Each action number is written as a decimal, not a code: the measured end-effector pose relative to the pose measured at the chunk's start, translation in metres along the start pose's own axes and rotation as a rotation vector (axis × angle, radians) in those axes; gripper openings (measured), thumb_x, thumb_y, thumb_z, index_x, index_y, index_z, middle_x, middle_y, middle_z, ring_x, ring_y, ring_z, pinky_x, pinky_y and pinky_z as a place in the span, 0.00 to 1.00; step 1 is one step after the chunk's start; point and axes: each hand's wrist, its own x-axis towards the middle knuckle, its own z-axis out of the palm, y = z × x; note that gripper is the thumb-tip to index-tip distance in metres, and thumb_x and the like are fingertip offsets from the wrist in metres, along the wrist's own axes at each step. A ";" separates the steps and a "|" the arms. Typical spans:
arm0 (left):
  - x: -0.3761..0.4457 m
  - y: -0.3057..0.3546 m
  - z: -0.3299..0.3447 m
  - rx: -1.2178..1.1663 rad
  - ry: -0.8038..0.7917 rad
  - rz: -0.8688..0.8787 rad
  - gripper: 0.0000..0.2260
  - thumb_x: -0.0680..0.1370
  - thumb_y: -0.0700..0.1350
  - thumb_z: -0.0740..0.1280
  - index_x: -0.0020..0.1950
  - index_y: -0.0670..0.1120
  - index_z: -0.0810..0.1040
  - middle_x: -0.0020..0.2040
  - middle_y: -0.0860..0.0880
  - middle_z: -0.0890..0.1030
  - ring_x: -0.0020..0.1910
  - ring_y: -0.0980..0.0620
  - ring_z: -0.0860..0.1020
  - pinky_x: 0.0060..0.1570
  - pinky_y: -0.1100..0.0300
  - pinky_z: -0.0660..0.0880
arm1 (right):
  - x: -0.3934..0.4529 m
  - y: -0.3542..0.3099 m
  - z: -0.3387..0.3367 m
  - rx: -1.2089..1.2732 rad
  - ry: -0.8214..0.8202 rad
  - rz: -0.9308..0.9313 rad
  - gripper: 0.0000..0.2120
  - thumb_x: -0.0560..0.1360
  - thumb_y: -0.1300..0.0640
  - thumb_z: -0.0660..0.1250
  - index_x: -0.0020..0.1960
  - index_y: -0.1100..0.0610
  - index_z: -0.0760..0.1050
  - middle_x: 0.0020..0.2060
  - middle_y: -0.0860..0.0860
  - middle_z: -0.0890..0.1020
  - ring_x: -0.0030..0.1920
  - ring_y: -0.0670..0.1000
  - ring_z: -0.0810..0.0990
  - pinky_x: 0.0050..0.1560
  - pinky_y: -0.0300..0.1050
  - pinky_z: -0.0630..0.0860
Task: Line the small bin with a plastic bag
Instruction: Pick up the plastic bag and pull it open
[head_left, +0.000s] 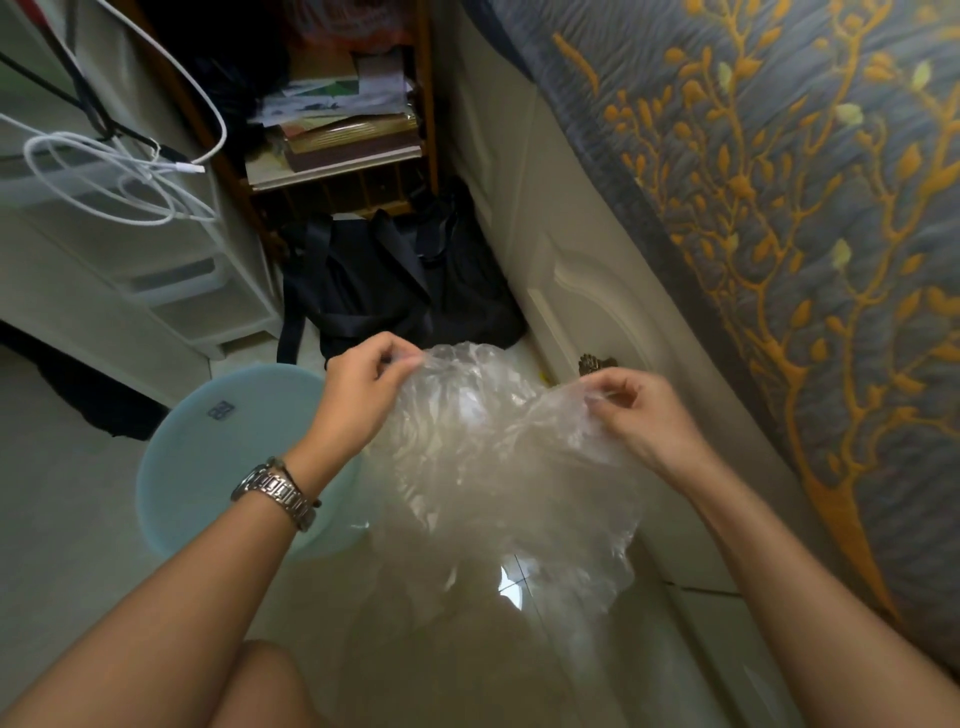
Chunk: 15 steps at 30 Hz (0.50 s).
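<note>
A crumpled clear plastic bag (493, 467) hangs in the air between my hands, above the tiled floor. My left hand (358, 389), with a metal watch on the wrist, pinches the bag's upper left edge. My right hand (639, 410) pinches the upper right edge. The small pale blue bin (208, 447) stands on the floor to the left, under and behind my left forearm. Its inside looks bare, and the bag hangs to its right, overlapping its right rim from view.
A black bag (395, 291) lies on the floor behind the bin. A wooden shelf with stacked papers (337, 124) stands at the back. White plastic drawers (156, 280) with white cables (119, 166) are at left. A bed (779, 208) with a patterned cover runs along the right.
</note>
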 end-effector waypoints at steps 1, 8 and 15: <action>0.000 -0.002 -0.003 -0.013 0.033 -0.012 0.03 0.77 0.45 0.67 0.46 0.48 0.80 0.43 0.57 0.81 0.45 0.58 0.79 0.48 0.61 0.76 | -0.001 0.003 0.000 -0.001 0.029 0.026 0.18 0.75 0.67 0.64 0.39 0.45 0.80 0.41 0.47 0.83 0.38 0.43 0.80 0.41 0.36 0.77; 0.003 -0.014 -0.011 -0.031 0.134 -0.095 0.07 0.79 0.47 0.63 0.45 0.46 0.77 0.37 0.51 0.76 0.35 0.55 0.73 0.36 0.60 0.70 | -0.010 -0.001 0.006 0.094 0.105 0.157 0.20 0.70 0.38 0.67 0.41 0.55 0.83 0.37 0.51 0.86 0.36 0.43 0.81 0.41 0.40 0.75; 0.004 -0.012 -0.007 -0.087 0.132 -0.128 0.08 0.79 0.48 0.61 0.45 0.45 0.75 0.38 0.49 0.76 0.36 0.54 0.73 0.38 0.57 0.71 | -0.002 -0.004 0.010 0.206 0.162 0.024 0.07 0.68 0.67 0.73 0.45 0.70 0.79 0.40 0.51 0.82 0.38 0.37 0.80 0.42 0.24 0.73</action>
